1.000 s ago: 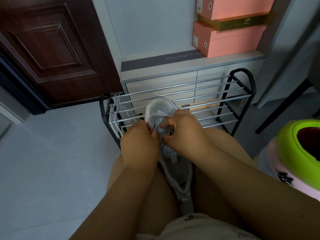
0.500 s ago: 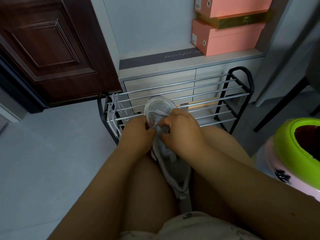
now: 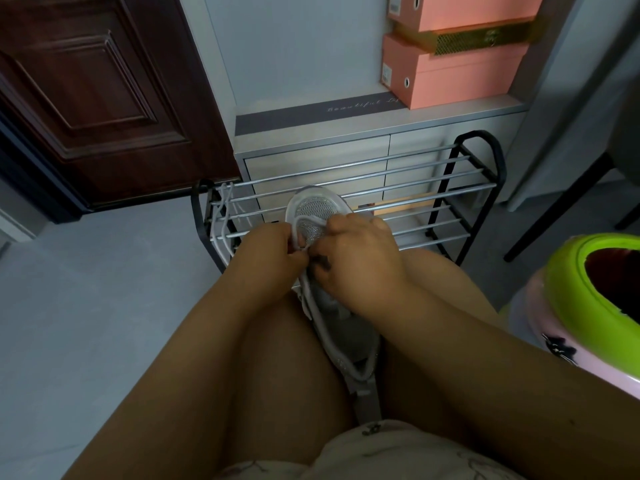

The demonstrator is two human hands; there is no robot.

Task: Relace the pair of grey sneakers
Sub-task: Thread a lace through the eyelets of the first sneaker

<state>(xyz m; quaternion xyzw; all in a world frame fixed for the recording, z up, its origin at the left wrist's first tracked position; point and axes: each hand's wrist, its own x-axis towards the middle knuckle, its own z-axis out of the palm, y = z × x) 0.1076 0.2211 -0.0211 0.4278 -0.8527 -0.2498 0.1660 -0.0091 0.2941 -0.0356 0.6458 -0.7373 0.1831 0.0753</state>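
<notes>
Your hands have barely shifted since before; left hand point(image 3: 268, 252) and right hand point(image 3: 358, 258) both pinch the lace point(image 3: 304, 250) at the grey sneaker point(image 3: 313, 211), twelve o'clock of your knees.

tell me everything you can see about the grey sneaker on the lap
The grey sneaker lies lengthwise between the person's thighs, toe pointing away toward the shoe rack. Its toe is glittery mesh ringed by a pale, rubbery-looking rim; the heel end has a pull tab. The left hand and right hand meet over its middle, fingers curled at the lacing area, hiding the eyelets. A thin pale lace shows between them.
</notes>
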